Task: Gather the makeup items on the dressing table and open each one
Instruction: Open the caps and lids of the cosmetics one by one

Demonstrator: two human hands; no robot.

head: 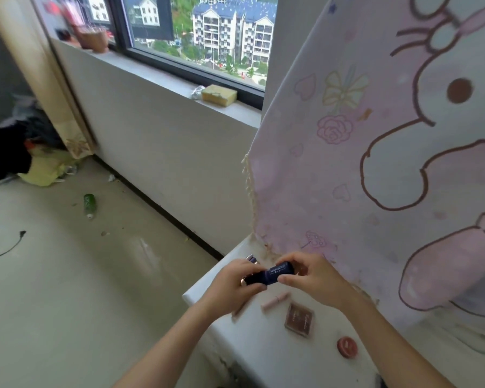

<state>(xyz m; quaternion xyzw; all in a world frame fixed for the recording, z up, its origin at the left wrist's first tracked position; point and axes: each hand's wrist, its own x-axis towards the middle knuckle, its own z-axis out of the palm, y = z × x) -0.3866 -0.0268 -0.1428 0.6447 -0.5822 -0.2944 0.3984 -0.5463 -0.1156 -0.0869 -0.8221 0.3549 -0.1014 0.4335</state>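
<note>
We hold the dark blue tube (275,274) level in the air between both hands, just above the corner of the dressing table (252,343); our left hand (233,287) wraps the end with the gold base, fingers curled round it, and our right hand (311,278) pinches the labelled end between thumb and fingertips; the hands sit close together, both clamped on the tube. We judge this to be the pull or twist that parts cap from body; whether the cap has begun to shift, we cannot tell.

The main risk lies in that grip; the right hand holds only by a pinch, so a stiff cap that gives way suddenly could jerk free and fly; the tube hangs near the table's edge, so a loose piece would likely drop to the floor (95,275) and roll away. A crooked pull could also scrape whatever is inside the tube against the cap.

Just below our hands lie the pink tube (276,301), the brown square compact (299,319) and, nearer us, the round red pot (347,347), all apart from one another; a sudden jolt of the elbows could sweep the pink tube off the edge. The pink cloth (375,191) hangs just behind the right hand; an opened tube swung that way could smear it.
</note>
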